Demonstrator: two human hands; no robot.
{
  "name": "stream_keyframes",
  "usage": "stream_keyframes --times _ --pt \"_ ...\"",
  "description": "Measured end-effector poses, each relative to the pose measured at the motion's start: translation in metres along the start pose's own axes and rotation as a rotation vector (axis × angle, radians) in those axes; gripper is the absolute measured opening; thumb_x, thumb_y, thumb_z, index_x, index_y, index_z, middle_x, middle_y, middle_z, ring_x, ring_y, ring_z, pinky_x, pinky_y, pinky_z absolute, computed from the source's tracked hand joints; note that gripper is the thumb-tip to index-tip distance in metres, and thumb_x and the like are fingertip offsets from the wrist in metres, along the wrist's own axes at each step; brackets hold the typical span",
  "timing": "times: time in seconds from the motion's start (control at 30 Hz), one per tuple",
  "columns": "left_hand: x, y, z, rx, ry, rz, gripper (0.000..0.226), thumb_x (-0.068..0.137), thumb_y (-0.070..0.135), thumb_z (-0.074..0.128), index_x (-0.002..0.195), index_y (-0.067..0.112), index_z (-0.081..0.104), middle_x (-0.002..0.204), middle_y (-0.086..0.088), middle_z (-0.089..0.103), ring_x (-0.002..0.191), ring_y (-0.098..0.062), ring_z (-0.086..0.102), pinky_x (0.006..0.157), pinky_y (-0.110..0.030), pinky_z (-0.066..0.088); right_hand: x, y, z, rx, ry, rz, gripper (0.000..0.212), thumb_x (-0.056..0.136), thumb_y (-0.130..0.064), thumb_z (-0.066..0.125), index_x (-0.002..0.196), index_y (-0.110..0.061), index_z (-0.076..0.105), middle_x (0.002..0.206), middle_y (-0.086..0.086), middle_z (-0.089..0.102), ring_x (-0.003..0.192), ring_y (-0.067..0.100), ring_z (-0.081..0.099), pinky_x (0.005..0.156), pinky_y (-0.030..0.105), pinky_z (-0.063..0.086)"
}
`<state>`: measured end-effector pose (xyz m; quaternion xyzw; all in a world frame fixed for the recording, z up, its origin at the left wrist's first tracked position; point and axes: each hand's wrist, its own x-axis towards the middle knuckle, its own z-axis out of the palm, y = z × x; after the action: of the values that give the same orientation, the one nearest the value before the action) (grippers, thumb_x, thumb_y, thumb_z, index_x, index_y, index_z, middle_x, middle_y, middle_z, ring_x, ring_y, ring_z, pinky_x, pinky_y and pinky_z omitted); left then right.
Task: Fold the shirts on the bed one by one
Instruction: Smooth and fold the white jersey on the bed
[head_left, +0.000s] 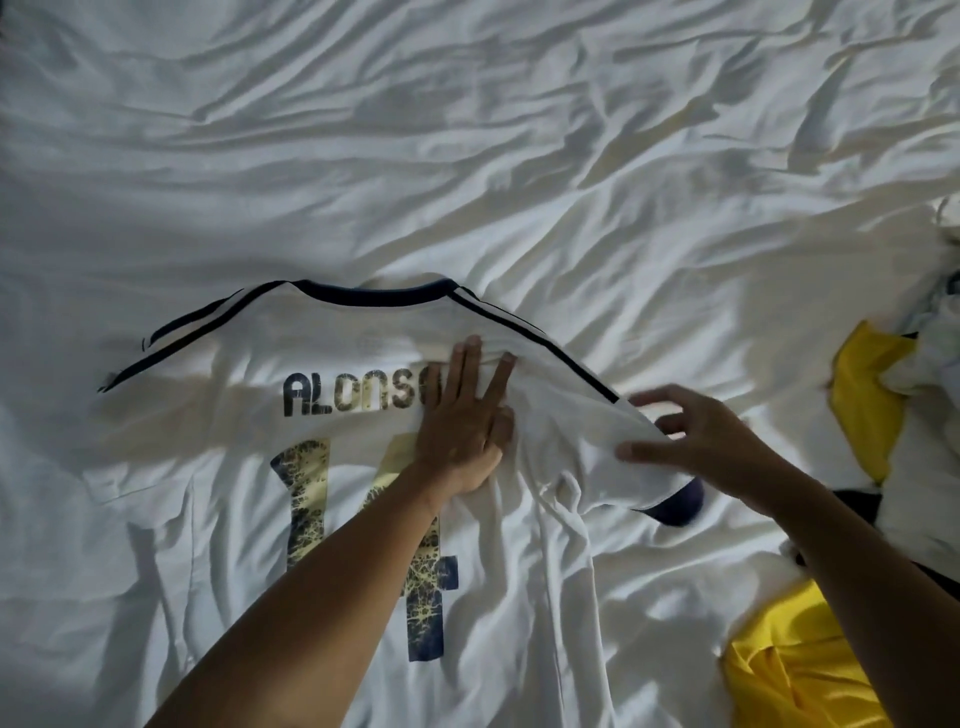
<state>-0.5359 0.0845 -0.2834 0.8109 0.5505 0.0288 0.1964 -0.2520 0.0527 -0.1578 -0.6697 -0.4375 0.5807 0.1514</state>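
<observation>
- White jersey lies back up on the bed, spread flat, and the printed name across its shoulders is our marker from here on.
- Its long axis runs from the collar, beyond the name, down to the hem on the near side, which drops out of the bottom of the head view.
- Left hand is planted just right of the name and covers its last letter. The fingers are straight and fanned, pressing the cloth flat and gripping nothing.
- Right hand is further right of the name, on the right sleeve. Thumb and fingers are curled on the sleeve's outer edge, and the cloth there looks raised off the sheet. The fingertips are blurred, so how firm that pinch is I can't say.
- Here's the relation that matters: the pinned line under the left hand sits between the name and the held sleeve, so by my read the sleeve comes across toward the name, hinging along that line. The right hand is the nearer one for it.
- Left sleeve, on the other side of the name, lies flat and untouched.
- Well right of the name a heap of yellow and white shirts waits, not yet folded.
</observation>
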Motion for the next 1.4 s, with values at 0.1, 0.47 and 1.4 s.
stream_keyframes --times 0.1,0.47,1.4 --pt "0.006 0.015 -0.012 -0.113 0.121 0.005 0.055 0.098 0.036 0.040 0.151 0.021 0.042 0.166 -0.021 0.025 0.155 -0.036 0.021 0.119 -0.067 0.021 -0.008 0.018 -0.003 -0.057 0.078 0.139 0.030 0.073 -0.022 0.093 0.086 -0.001 0.076 0.075 0.016 0.076 0.070 0.033 0.076 0.062 0.031 0.059" --pt "0.088 0.073 -0.040 0.135 -0.065 0.318 0.020 0.094 0.021 0.059 0.109 0.008 0.064 0.115 -0.013 0.058 0.121 -0.036 0.052 0.116 -0.066 0.021 -0.032 0.050 0.015 0.818 0.110 0.251 0.038 0.082 -0.008 0.076 0.115 0.008 0.066 0.089 0.012 0.077 0.081 0.021 0.075 0.073 0.033 0.062" --pt "0.079 0.108 0.001 0.108 0.165 0.159 0.020 0.092 0.029 0.063 0.104 0.013 0.065 0.112 -0.011 0.061 0.118 -0.039 0.056 0.108 -0.072 0.029 -0.004 0.084 0.027 0.477 0.906 0.120 0.020 0.098 -0.027 0.068 0.092 -0.008 0.065 0.075 0.000 0.057 0.071 0.016 0.050 0.064 0.028 0.044"
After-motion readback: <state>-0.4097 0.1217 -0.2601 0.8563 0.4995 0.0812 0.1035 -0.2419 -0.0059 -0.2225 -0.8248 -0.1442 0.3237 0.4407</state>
